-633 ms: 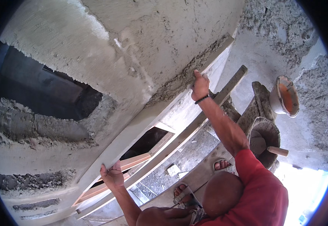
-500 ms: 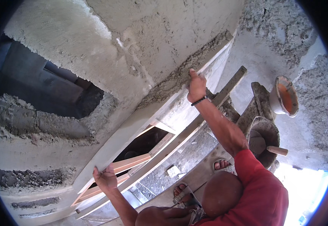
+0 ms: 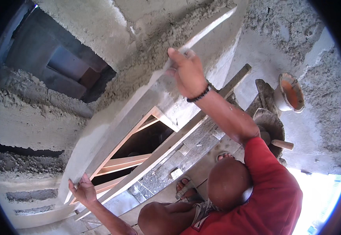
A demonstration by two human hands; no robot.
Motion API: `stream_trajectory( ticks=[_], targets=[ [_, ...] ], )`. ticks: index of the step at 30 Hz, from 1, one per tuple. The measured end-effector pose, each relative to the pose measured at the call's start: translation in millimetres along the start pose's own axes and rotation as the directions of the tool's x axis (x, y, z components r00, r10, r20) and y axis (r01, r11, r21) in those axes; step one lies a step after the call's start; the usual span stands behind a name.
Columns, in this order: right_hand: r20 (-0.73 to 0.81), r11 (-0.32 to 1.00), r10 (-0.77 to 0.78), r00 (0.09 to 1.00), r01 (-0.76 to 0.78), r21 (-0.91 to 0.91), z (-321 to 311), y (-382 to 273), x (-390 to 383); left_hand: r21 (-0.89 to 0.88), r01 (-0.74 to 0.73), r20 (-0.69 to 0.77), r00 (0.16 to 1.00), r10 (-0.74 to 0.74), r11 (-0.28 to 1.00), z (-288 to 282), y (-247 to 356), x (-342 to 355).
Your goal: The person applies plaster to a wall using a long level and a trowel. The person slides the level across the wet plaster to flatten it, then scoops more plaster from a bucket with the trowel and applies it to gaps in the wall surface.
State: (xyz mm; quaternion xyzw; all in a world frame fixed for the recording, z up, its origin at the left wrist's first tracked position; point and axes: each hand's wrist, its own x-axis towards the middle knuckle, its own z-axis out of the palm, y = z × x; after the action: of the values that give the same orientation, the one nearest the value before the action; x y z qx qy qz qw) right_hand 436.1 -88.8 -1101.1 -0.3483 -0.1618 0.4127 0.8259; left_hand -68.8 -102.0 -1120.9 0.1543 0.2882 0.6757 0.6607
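Note:
A long straight board (image 3: 136, 98) lies slantwise along the plastered wall (image 3: 78, 23), held in both my hands. My right hand (image 3: 189, 74), with a dark beaded band at the wrist, grips it toward its upper end. Near the lower left end, my left hand (image 3: 83, 190) is closed round the board's edge, its thumb and fingers on either side. Wet grey mortar (image 3: 129, 68) is heaped in a rough band along the board's upper side. Part of the board is hidden by my right hand.
Beneath the board is a wooden window frame (image 3: 129, 161) with a dark opening. A timber rail (image 3: 170, 143) runs alongside. At right stand a mortar bucket (image 3: 270, 117) with a wooden tool handle (image 3: 282, 145) and a white bucket (image 3: 282, 100), orange inside. Left, the wall has a large opening (image 3: 57, 58).
Both hands have moved left with the board, the right one also upward. The mortar band beside the board looks thicker and reaches farther down the wall. The view has shifted slightly.

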Motion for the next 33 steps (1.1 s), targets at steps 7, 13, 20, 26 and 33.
stream_trajectory(
  ticks=[7, 13, 20, 26, 33],
  targets=[
    [-0.100, 0.980, 0.199, 0.975, -0.199, 0.018, -44.4, -7.1, -58.4, 0.011, -0.085, -0.015, 0.996, 0.085, 0.996, 9.3, 8.2, -46.4],
    [-0.284, 0.900, 0.427, 0.858, -0.432, 0.048, -53.8, -66.5, -117.6, 0.169, 0.097, -0.063, 0.994, -0.088, 0.981, 63.0, 71.0, -97.9],
    [-0.416, 0.853, 0.522, 0.744, -0.461, 0.245, 13.1, -165.7, -187.4, 0.352, 0.090, -0.074, 0.995, -0.068, 0.932, 267.5, 155.1, -166.2],
    [-0.482, 0.822, 0.562, 0.672, -0.389, 0.416, 62.0, -224.1, -226.5, 0.676, -0.216, 0.048, 0.967, 0.250, 0.705, 456.6, 177.5, -203.6],
    [-0.544, 0.786, 0.611, 0.575, -0.360, 0.502, 53.3, -245.2, -264.1, 0.612, -0.290, 0.318, 0.942, 0.107, 0.736, 593.1, 156.3, -236.0]
  ],
)
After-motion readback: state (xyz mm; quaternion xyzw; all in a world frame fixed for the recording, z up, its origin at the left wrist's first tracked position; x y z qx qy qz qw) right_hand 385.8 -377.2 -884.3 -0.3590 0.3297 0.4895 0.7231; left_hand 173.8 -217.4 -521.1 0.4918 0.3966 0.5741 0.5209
